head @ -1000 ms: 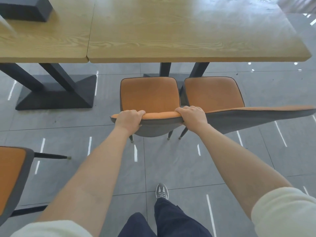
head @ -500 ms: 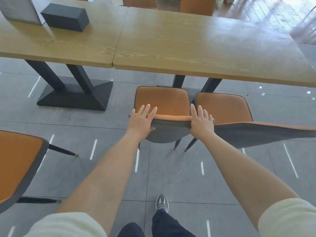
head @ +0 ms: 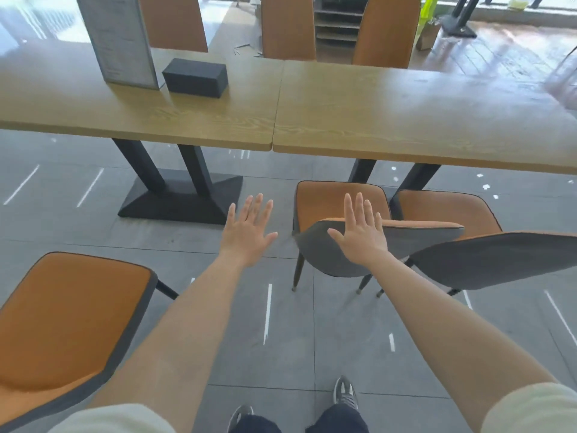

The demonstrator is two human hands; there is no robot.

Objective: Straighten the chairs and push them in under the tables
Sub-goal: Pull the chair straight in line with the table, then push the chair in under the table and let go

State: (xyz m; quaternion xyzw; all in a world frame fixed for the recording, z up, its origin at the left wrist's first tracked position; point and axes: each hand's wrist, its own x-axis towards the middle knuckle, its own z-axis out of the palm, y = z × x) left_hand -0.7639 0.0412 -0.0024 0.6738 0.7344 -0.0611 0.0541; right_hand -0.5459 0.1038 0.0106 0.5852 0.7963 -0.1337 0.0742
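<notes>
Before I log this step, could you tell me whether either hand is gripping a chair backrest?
No: the left hand and right hand are open with fingers spread, closed around nothing.

Two bare forearms reach out from pale cream sleeves, one sleeve point(head: 115, 418) at seven o'clock and the other sleeve point(head: 537, 407) at four o'clock, both pushed up near the elbows. The left hand point(head: 246, 235) and right hand point(head: 363, 239) wear no rings, watch or gloves. Down at six o'clock are dark navy trousers point(head: 337, 420) and grey sneakers point(head: 345, 392) with lighter laces and pale trim.
</notes>
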